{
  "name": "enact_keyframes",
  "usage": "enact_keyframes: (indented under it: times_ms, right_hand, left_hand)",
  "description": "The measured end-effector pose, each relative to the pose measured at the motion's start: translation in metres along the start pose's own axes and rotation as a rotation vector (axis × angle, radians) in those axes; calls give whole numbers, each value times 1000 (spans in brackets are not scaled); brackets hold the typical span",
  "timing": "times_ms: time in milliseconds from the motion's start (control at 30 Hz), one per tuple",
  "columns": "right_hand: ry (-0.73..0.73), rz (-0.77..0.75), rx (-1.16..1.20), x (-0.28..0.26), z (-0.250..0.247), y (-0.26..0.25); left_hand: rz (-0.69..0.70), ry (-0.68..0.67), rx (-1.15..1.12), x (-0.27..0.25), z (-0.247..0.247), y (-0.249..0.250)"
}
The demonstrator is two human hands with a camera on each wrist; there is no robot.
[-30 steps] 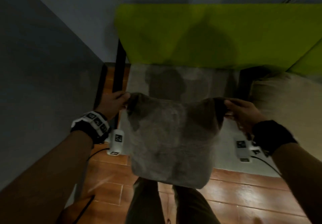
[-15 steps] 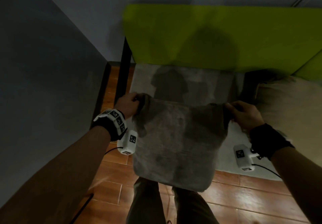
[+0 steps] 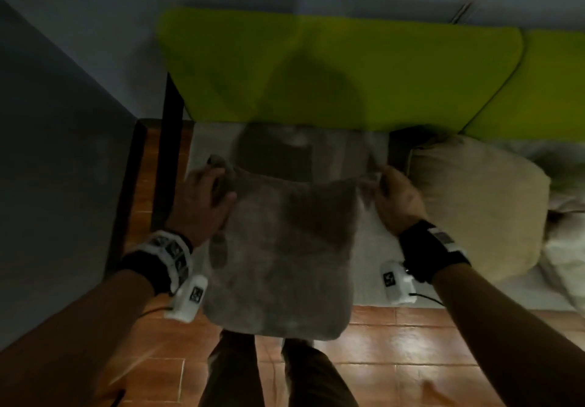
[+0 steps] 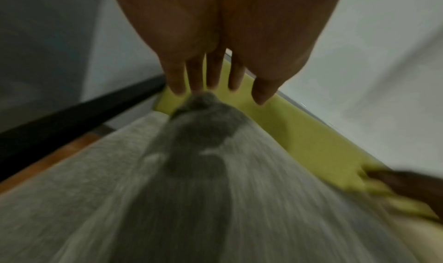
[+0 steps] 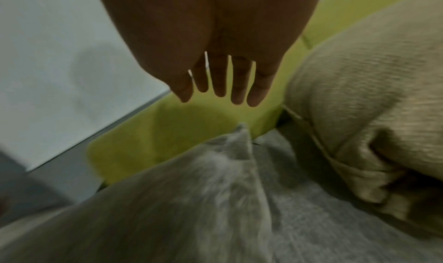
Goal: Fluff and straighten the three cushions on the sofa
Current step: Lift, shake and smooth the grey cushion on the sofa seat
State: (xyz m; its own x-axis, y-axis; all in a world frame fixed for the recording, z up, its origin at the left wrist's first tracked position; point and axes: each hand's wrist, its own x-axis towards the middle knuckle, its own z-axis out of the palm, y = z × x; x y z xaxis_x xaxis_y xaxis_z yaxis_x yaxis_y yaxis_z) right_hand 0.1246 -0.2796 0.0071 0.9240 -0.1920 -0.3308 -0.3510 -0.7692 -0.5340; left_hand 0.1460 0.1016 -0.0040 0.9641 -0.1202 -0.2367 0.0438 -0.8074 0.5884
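A grey furry cushion (image 3: 281, 254) stands upright in front of the sofa seat (image 3: 209, 143), its lower edge over my legs. My left hand (image 3: 205, 191) is at its top left corner. In the left wrist view the fingers (image 4: 210, 77) are straight, and their tips just meet the cushion's corner (image 4: 203, 100). My right hand (image 3: 392, 194) is at the top right corner. In the right wrist view its fingers (image 5: 223, 85) are straight and spread, with that corner (image 5: 242, 130) a little below and apart from them. A beige cushion (image 3: 474, 204) lies on the seat to the right.
A lime green backrest (image 3: 332, 70) runs behind the seat. A black frame bar (image 3: 171, 140) edges the sofa's left side, next to a dark grey wall (image 3: 57, 153). A white cushion or cloth (image 3: 563, 254) lies at the far right. Reddish floor tiles (image 3: 411, 337) are below.
Both hands gripped the grey cushion's top corners before; now their fingers are straightened out. The hands and the cushion have moved up and toward the backrest.
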Motion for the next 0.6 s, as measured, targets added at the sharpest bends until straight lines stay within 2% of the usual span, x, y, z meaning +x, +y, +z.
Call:
enact_keyframes:
  times_ms: [67, 100, 133, 167, 233, 400, 500, 600]
  right_hand:
    - [-82, -340, -120, -17, 22, -17]
    - [-125, -510, -175, -25, 37, -24]
    - [-199, -601, -209, -32, 53, -29]
    - [-321, -591, -250, -37, 66, -33]
    - [-492, -454, -343, -39, 96, -25]
    - [-537, -274, -400, -15, 127, 17]
    - [-579, -153, -364, -5, 125, 34]
    - [-548, 50, -308, 5, 107, 53]
  left_hand:
    - [259, -92, 131, -17, 21, 18]
    - [290, -203, 187, -22, 30, 23]
    - [244, -333, 247, -26, 38, 26]
    - [172, -440, 323, -26, 46, 20]
    - [77, -533, 447, -25, 60, 3]
    - [32, -611, 487, -19, 93, -9]
    - [53, -645, 493, -9, 110, -6]
    - [42, -685, 527, -9, 111, -6]
